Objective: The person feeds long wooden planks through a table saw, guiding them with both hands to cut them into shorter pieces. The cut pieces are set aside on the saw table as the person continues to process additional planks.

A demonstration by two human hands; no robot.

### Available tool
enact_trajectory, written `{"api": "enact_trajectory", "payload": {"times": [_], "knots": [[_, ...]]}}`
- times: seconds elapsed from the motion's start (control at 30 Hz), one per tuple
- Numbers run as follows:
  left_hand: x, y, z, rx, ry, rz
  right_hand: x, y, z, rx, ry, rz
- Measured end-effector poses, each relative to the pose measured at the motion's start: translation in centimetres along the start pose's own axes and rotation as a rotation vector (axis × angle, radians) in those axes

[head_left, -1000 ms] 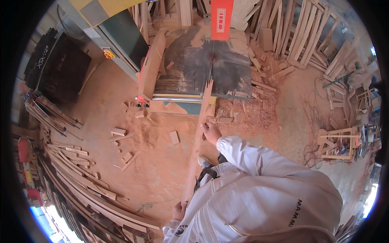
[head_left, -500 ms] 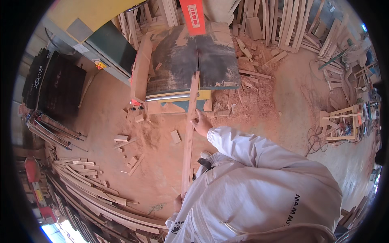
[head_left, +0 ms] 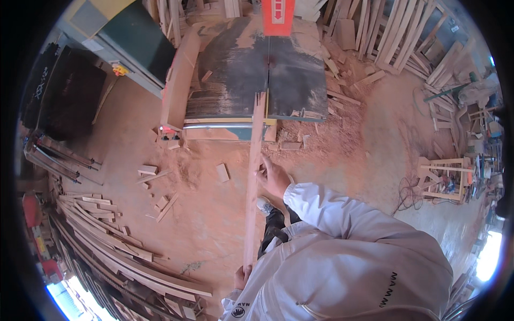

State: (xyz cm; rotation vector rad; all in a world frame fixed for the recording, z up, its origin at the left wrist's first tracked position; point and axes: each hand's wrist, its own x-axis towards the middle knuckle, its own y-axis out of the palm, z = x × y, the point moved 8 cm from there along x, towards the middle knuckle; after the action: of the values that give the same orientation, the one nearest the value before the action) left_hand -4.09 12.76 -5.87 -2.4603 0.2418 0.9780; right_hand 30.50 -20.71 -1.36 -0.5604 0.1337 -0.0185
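A long narrow wooden board [head_left: 254, 187] runs from beside my body up to the dark table [head_left: 296, 85] of a saw. Its far end has slots cut into it and lies over the front part of that table, left of the blade slit. My right hand [head_left: 276, 177] grips the board's right side partway along, thumb and fingers against the wood. Close to my jacket, my left hand [head_left: 242, 276] is closed around the near end; the sleeve and body partly hide it. An orange-red guard [head_left: 278, 18] hangs over the back of the table.
A wooden fence [head_left: 179, 80] stands along the table's left side, beside the green machine cabinet [head_left: 139, 40]. Offcuts [head_left: 223, 172] and sawdust lie on the floor. Long boards [head_left: 144, 267] are stacked at lower left, and timber [head_left: 401, 37] leans at back right. A wooden stool-like frame [head_left: 444, 179] stands right.
The view has shifted, so the saw appears farther right and up. The board's slotted end now sits left of the slit. More of my left hand and a shoe show. Both hands keep their hold.
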Motion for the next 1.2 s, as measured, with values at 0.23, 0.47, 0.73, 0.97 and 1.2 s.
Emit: {"api": "enact_trajectory", "payload": {"times": [0.23,0.47,0.73,0.97,1.2], "knots": [[0.7,-0.4,-2.4,0.039,-0.048,-0.04,2.0,-2.6,0.0,0.065,-0.061,-0.159],[3.2,2.5,-6.1,-0.022,-0.122,0.044,6.5,-6.7,1.5,-0.303,-0.316,-0.275],[4.8,3.9,-6.4,0.037,-0.065,0.041,11.2,-8.1,0.1,-0.447,-0.333,-0.303],[5.6,4.9,-8.1,-0.015,-0.061,0.039,12.1,-8.6,-0.5,-0.496,-0.326,-0.305],[5.7,4.8,-10.1,-0.004,-0.045,0.039,12.2,-8.9,-0.4,-0.511,-0.331,-0.331]]}}
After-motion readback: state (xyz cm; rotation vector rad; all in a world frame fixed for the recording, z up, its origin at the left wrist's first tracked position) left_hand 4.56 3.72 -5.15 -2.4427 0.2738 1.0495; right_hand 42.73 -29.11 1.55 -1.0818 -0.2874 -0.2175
